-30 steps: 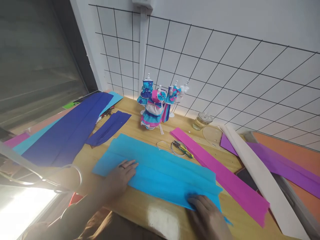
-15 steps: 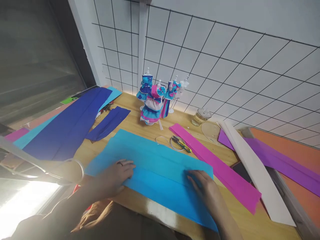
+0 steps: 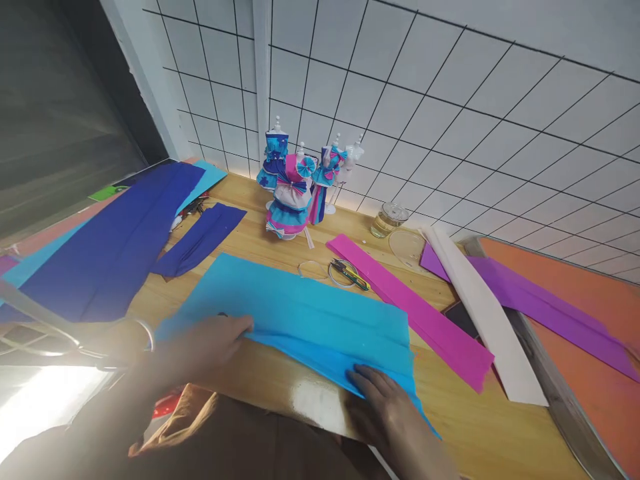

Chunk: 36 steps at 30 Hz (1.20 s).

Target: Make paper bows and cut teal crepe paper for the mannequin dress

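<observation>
Along the front of the wooden table [image 3: 265, 373], the blue crepe-paper sheet [image 3: 310, 300] spreads less far toward the person than half a second ago, seemingly being folded. The left hand [image 3: 215, 343] now pinches its near edge; the right hand [image 3: 387, 400] lies unclenched along it. Near its right end: a magenta strip [image 3: 415, 313].

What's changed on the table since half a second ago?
The large bright-blue paper-like sheet now has its near edge drawn away from the person, creased. The left hand, flat before, curls at that edge, perhaps gripping it; the right hand has moved nearer that edge. The long magenta strip and the small colourfully dressed mannequins stayed put.
</observation>
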Motion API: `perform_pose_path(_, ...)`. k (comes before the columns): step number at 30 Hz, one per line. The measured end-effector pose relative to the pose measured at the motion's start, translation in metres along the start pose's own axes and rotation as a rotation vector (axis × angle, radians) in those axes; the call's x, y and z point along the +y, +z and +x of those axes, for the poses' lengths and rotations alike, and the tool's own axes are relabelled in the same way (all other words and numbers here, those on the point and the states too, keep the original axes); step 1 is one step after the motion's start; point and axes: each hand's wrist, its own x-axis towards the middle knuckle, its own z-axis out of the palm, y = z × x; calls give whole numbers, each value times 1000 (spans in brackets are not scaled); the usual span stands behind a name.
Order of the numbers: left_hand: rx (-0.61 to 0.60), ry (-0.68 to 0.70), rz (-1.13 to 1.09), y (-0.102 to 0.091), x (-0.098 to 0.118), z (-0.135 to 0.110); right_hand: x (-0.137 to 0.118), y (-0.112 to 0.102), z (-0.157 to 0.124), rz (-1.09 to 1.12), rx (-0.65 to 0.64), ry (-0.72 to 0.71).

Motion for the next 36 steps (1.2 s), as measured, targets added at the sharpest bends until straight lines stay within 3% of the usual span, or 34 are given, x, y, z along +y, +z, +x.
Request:
perform_pose_path(7,-91,-27,-146,-22,-2,15,15,-25,7,180,-78,124)
perform_pose_path(11,-94,-73,-83,-8,-11,27,31,-20,23,118,-41,210)
perform_pose_path(14,-2,-32,28,4,-15,34,43,-11,28,29,-28,250)
perform_pose_path(20,163,126,107,15,-9,40,51,-9,28,-56,98,177)
perform_pose_path(23,207,220,68,20,-5,50,56,-7,41,-76,187,129)
perform_pose_path(27,251,226,75,25,-4,71,74,-1,66,-27,225,73)
perform_pose_path(31,259,185,77,21,-9,90,90,0,80,28,182,98)
perform_pose_path(36,226,175,36,12,-16,100,86,-10,81,62,76,110)
